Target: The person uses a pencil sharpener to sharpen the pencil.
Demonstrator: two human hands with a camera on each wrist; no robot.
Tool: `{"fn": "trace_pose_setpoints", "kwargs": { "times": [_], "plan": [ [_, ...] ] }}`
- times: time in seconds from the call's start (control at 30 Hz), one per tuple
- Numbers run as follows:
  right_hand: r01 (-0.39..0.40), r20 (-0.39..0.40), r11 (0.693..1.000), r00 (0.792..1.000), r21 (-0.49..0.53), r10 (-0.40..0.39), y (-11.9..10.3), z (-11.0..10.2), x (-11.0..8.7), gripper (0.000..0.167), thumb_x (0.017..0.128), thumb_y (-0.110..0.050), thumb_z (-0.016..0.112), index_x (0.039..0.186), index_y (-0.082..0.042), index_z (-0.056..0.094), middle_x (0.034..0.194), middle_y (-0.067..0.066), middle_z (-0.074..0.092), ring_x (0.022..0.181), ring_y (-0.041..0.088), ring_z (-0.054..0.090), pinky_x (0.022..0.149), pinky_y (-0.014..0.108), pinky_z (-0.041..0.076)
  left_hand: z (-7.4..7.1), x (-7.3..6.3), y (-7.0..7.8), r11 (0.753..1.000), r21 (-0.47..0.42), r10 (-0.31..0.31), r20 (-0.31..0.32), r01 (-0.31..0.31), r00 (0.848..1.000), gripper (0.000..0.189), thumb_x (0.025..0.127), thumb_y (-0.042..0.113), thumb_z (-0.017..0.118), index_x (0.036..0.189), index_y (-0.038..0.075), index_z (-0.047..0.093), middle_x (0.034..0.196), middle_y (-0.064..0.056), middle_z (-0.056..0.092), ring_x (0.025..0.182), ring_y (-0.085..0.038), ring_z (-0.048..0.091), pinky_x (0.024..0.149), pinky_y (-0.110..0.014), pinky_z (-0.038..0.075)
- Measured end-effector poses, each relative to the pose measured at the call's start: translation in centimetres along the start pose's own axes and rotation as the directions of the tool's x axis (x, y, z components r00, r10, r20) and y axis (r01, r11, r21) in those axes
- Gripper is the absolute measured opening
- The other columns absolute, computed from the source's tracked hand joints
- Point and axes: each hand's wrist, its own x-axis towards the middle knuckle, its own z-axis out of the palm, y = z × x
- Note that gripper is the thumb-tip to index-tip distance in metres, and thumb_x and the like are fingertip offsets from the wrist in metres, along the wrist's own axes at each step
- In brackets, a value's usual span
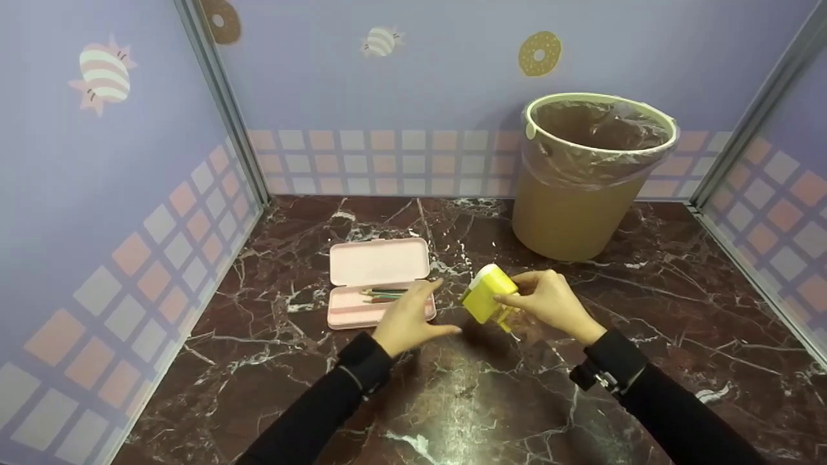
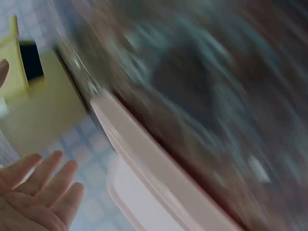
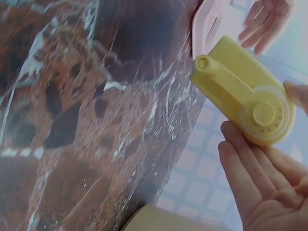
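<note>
My right hand [image 1: 554, 303] holds a yellow hand-crank pencil sharpener [image 1: 492, 292] tilted above the table, thumb on one side and fingers on the other. Its crank and round dial face the right wrist view, where the sharpener [image 3: 226, 79] is seen close up. My left hand [image 1: 408, 321] is apart from the sharpener, its fingers extended and thumb spread, with nothing in it. In the head view it overlaps the right end of a pink pencil case [image 1: 378, 261], which lies opened out. Several pencils [image 1: 382, 294] lie in the case's lower half, partly hidden by that hand.
A tan bin [image 1: 568, 213] with a clear plastic liner stands at the back right. Small white bits [image 1: 466, 255] are scattered over the dark marbled tabletop [image 1: 310, 400] between case and bin. Patterned panels [image 1: 387, 90] enclose the back and both sides.
</note>
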Motion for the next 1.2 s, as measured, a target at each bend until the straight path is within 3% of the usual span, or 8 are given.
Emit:
{"fn": "trace_pose_setpoints", "kwargs": {
  "times": [0.2, 0.43, 0.6, 0.83, 1.03, 1.2],
  "plan": [
    [-0.037, -0.032, 0.999, 0.999, 0.01, 0.037, -0.6, 0.1, -0.4, 0.041, 0.085, -0.038, 0.083, 0.108, -0.004, 0.079, 0.097, 0.014, 0.081, 0.074, 0.015, 0.074, 0.064, 0.02, 0.055, 2.6, 0.7, 1.7, 0.999, -0.045, -0.016, -0.057, 0.013, 0.998, 0.093, 0.076, 0.045, 0.087, 0.15, 0.004, 0.048, 0.149, -0.019, 0.057, 0.137, -0.036, 0.057, 0.116, -0.05, 0.046],
    [-0.088, -0.038, 0.996, 0.995, 0.005, 0.088, -0.9, 0.5, -0.7, 0.045, 0.085, -0.04, 0.082, 0.109, -0.002, 0.078, 0.1, 0.017, 0.08, 0.074, 0.018, 0.075, 0.063, 0.022, 0.055, 4.1, 1.1, 2.1, 0.993, -0.115, -0.038, -0.12, 0.024, 0.992, 0.084, 0.075, 0.039, 0.09, 0.143, 0.005, 0.055, 0.141, -0.016, 0.064, 0.129, -0.032, 0.064, 0.112, -0.045, 0.05],
    [-0.107, -0.046, 0.994, 0.993, 0.017, 0.108, -1.1, 0.6, -0.8, 0.045, 0.085, -0.038, 0.082, 0.108, 0.0, 0.078, 0.098, 0.018, 0.08, 0.064, 0.021, 0.07, 0.056, 0.022, 0.051, 4.6, 1.3, 2.4, 0.987, -0.158, -0.053, -0.124, 0.033, 0.991, 0.078, 0.075, 0.037, 0.09, 0.139, 0.006, 0.058, 0.133, -0.013, 0.069, 0.123, -0.029, 0.066, 0.108, -0.045, 0.052],
    [-0.14, -0.056, 0.99, 0.988, 0.027, 0.142, -1.0, 0.7, -1.0, 0.045, 0.085, -0.043, 0.081, 0.104, -0.002, 0.079, 0.09, 0.015, 0.08, 0.053, 0.013, 0.061, 0.051, 0.022, 0.047, 5.0, 1.6, 2.3, 0.98, -0.197, -0.057, -0.113, 0.034, 0.992, 0.073, 0.077, 0.033, 0.089, 0.136, 0.004, 0.059, 0.131, -0.015, 0.071, 0.122, -0.03, 0.067, 0.107, -0.046, 0.052],
    [-0.139, -0.028, 0.989, 0.99, 0.045, 0.14, -0.9, 0.4, -1.2, 0.047, 0.086, -0.046, 0.08, 0.104, -0.002, 0.079, 0.092, 0.015, 0.08, 0.054, 0.008, 0.062, 0.051, 0.022, 0.05, 4.7, 1.9, 2.0, 0.964, -0.264, -0.059, -0.074, 0.037, 0.996, 0.072, 0.077, 0.029, 0.089, 0.137, 0.004, 0.059, 0.132, -0.016, 0.07, 0.122, -0.029, 0.067, 0.108, -0.045, 0.052],
    [-0.123, 0.012, 0.992, 0.992, 0.029, 0.123, -0.9, -0.1, -1.1, 0.049, 0.086, -0.047, 0.079, 0.109, -0.004, 0.078, 0.098, 0.014, 0.081, 0.068, 0.011, 0.072, 0.063, 0.024, 0.056, 4.2, 1.9, 1.5, 0.949, -0.314, -0.039, -0.053, 0.02, 0.998, 0.071, 0.077, 0.028, 0.089, 0.136, 0.002, 0.06, 0.13, -0.016, 0.071, 0.121, -0.029, 0.068, 0.108, -0.045, 0.052]
  ]
}}
